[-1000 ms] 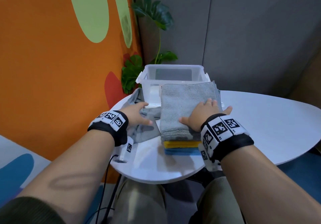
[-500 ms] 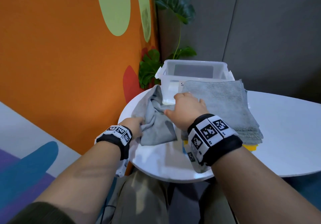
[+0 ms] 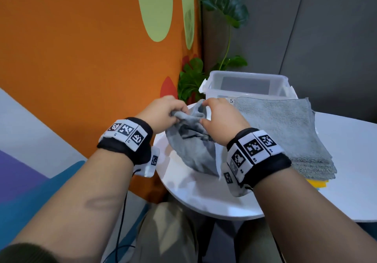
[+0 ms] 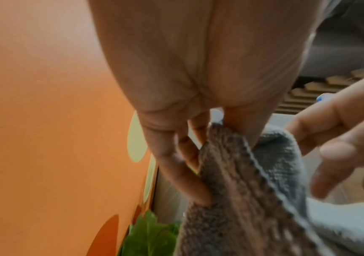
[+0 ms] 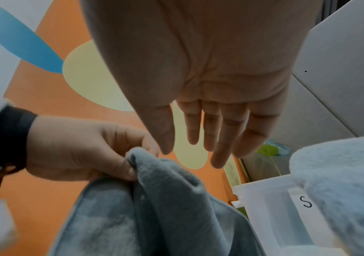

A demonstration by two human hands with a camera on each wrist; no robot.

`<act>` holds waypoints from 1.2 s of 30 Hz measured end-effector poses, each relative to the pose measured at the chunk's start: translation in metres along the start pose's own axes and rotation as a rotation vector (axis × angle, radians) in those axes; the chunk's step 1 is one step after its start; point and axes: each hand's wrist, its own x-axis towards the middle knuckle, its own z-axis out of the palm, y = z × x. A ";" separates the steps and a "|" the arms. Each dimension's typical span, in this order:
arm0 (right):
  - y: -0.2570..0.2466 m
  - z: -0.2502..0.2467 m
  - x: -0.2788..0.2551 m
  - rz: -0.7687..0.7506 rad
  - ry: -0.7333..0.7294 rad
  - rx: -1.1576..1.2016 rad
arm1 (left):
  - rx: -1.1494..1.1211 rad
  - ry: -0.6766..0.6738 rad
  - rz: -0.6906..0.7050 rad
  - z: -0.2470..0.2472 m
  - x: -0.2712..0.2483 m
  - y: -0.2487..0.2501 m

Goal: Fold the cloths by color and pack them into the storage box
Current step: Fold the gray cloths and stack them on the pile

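Two hands meet over the left edge of the white table. The left hand pinches a bunched corner of a loose grey cloth between thumb and curled fingers; the right-wrist view shows that grip clearly. Just beside it, the right hand hovers at the same top edge of the cloth with its fingers straight and relaxed, gripping nothing there, though the head view cannot show whether the thumb touches the fabric. The cloth hangs from the left hand and its lower part sags onto the table. Behind the hands stands a clear box, open on top. To the right lies a stack of folded grey cloths, its far edge leaning against the box front, with a yellow cloth peeking out beneath. A plant stands behind.
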 end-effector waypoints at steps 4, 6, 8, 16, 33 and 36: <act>-0.004 -0.008 0.002 -0.101 0.025 0.123 | 0.022 0.031 0.122 -0.032 -0.004 0.017; -0.005 -0.010 0.003 -0.137 -0.009 0.160 | -0.003 0.068 0.160 -0.042 -0.006 0.023; -0.006 -0.011 0.003 -0.140 -0.043 0.230 | -0.023 0.113 0.176 -0.050 -0.005 0.026; -0.005 -0.019 0.005 -0.084 0.118 0.114 | 0.226 0.110 0.025 -0.062 -0.002 0.020; -0.001 -0.028 0.006 -0.048 0.132 -0.126 | -0.152 0.339 0.088 -0.069 -0.001 0.027; 0.001 -0.028 0.008 -0.013 0.178 -0.102 | -0.272 0.570 0.032 -0.082 0.000 0.019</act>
